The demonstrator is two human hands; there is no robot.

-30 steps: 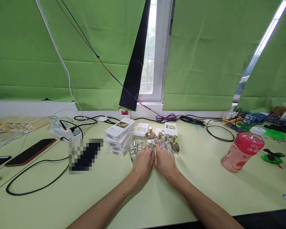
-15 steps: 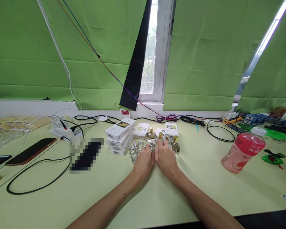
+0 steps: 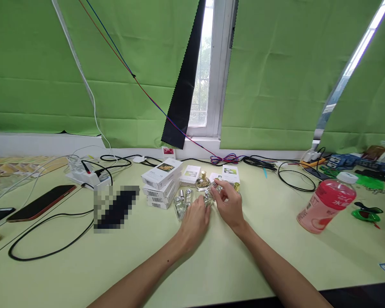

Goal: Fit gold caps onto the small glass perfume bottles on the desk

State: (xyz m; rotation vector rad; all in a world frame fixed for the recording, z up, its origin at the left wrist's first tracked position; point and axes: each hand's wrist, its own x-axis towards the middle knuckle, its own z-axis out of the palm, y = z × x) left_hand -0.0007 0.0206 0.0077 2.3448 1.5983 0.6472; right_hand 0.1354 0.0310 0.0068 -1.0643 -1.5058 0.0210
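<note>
Evidently these are small glass perfume-type bottles, clustered near the middle of the table (image 3: 266,256), to the right of the stacked white boxes (image 3: 161,182). The right hand (image 3: 232,208) has thumb and forefinger brought together in a pinch on a small bottle (image 3: 215,185), apparently close to its top; its other fingers are curled. The left hand (image 3: 195,219) is palm down, fingers bent over a glass bottle (image 3: 207,196) just to the left of it; whether they grip it or only rest on it, I cannot tell.

Each piece should feel light but dense for its size, stiff all over, with smooth walls that could slip under dry or damp fingertips. Glass against glass may chip or clink, so slow, separate moves would suit them. The slim clear bottles (image 3: 179,208) at the left of the cluster are best taken around the body, thumb and finger on opposite sides. The rounded bottle with the gold cap (image 3: 203,183), upright on the far side, offers a wide body to hold; its cap might pull loose if it alone bore the weight
</note>
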